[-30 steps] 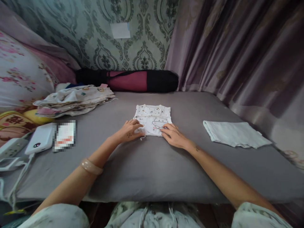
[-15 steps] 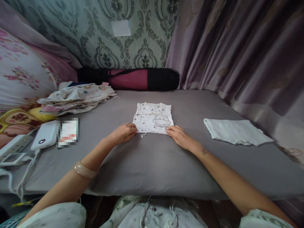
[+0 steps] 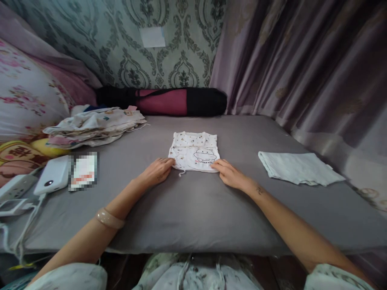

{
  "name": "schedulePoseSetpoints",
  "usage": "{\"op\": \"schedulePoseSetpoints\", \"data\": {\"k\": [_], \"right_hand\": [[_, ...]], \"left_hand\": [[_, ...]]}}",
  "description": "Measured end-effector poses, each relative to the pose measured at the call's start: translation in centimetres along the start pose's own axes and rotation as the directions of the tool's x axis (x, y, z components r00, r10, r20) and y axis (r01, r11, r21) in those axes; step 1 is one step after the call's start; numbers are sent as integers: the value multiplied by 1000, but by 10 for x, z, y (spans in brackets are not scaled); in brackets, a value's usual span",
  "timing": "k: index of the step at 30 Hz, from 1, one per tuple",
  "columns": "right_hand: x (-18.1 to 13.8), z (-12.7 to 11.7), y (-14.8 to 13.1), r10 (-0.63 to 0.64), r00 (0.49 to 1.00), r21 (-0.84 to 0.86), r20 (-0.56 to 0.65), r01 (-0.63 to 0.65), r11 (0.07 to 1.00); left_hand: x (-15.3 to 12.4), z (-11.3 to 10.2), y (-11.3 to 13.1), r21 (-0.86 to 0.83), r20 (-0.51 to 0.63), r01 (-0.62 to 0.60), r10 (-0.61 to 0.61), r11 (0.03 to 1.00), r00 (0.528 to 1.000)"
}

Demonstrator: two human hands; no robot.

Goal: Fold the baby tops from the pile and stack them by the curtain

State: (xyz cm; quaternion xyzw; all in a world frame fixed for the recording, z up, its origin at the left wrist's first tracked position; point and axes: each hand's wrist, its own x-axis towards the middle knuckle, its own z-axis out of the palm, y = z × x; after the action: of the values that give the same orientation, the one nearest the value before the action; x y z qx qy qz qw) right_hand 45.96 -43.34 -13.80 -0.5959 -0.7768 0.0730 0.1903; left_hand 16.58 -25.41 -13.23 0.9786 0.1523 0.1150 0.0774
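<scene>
On my left I have a white power bank (image 3: pixel 53 173), a cable (image 3: pixel 32 219) plugged into its near end, with a white power strip (image 3: pixel 21 186) just beside it. To the power bank's right lies a flat item (image 3: pixel 84 171), pixelated past reading. Farther back on that side I see a yellow printed cushion (image 3: pixel 21 152) and a big white pillow (image 3: pixel 27 96) — pink flowers all over. Ahead of me a long black-and-crimson bag (image 3: pixel 163 102) lies along the damask-patterned wall (image 3: pixel 187 52); mauve curtains (image 3: pixel 263 68) hang to my right.

matt cloth garment (image 3: pixel 194 152), glossy bangle (image 3: pixel 110 219)
</scene>
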Motion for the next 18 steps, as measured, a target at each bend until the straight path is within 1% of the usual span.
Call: {"op": "schedulePoseSetpoints", "data": {"k": [3, 5, 7, 9, 12, 14, 16, 18], "right_hand": [[1, 5, 0, 52, 994, 10, -94, -51, 999], [0, 8, 0, 71, 989, 16, -129, -69, 997], [-1, 9, 1, 64, 990, 20, -128, -62, 998], [-3, 9, 2, 43, 993, 24, -106, -41, 999], [-3, 8, 5, 23, 996, 14, -87, -22, 1000], [-2, 8, 6, 28, 995, -8, -96, -29, 1000], [1, 8, 7, 44, 992, -33, -115, -48, 998], [7, 8, 7, 65, 988, -45, -141, -72, 996]], "left_hand": [[0, 0, -1, -17, -29, 101, -102, 995, 994], [0, -1, -2, -15, -27, 134, -134, 991, 991], [1, 0, -4, -14, -12, 116, -117, 993, 993], [3, 1, -6, -15, -8, 68, -68, 998, 998], [5, 5, -10, -32, -27, -1, 0, 999, 1000], [7, 7, -12, -62, -52, -22, 19, 998, 998], [9, 8, -13, -96, -86, -7, -1, 995, 996], [14, 8, -14, -128, -108, 46, -60, 991, 992]]}}
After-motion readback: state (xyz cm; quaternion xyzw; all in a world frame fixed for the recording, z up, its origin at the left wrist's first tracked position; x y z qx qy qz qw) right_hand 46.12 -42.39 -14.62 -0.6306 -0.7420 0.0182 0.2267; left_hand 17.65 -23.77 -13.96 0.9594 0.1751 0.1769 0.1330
